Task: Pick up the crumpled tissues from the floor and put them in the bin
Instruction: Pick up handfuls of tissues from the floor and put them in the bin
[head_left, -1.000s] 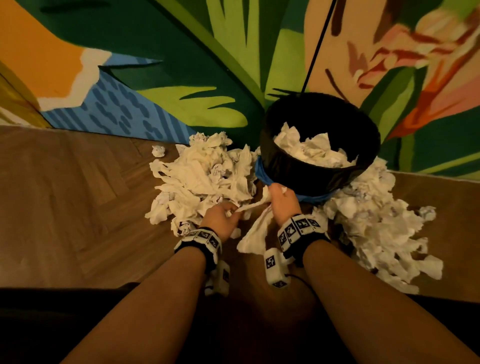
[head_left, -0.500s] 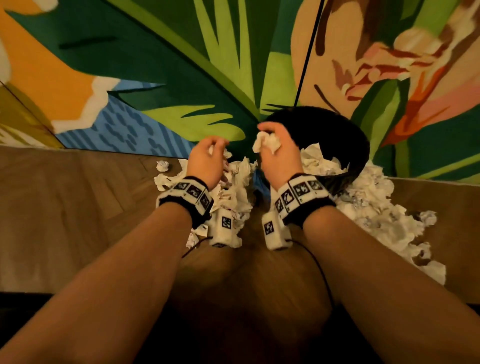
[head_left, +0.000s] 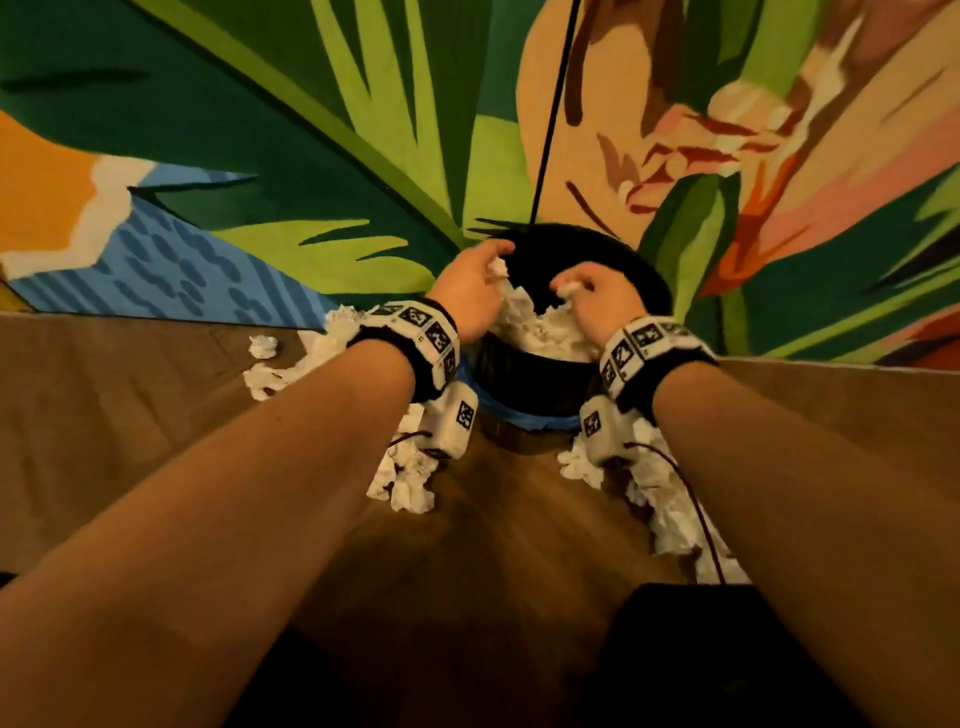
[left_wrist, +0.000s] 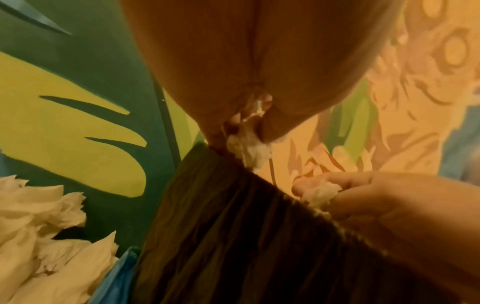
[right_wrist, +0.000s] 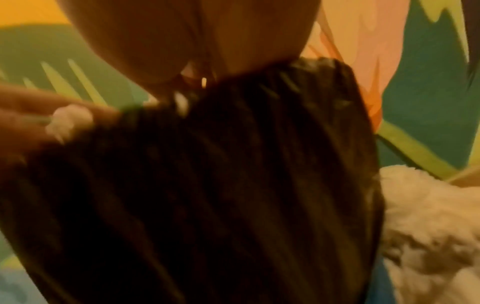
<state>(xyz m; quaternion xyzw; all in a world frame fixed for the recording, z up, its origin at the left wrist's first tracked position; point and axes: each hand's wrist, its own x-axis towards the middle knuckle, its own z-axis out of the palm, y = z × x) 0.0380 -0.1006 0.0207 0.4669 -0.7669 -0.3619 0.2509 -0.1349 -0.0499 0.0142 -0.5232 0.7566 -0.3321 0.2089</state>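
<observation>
head view downward, wrist views close, sharing bin (head_left: 540, 379)

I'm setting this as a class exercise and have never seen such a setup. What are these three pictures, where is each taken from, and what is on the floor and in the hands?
No machine: a person wears three cameras. The head view looks down at both arms; each wrist view looks along one hand. The left hand pinches a tissue wad, and the right hand pinches another wad, both over the black bin, which already holds tissues. More crumpled tissues lie on the wooden floor around it.
</observation>
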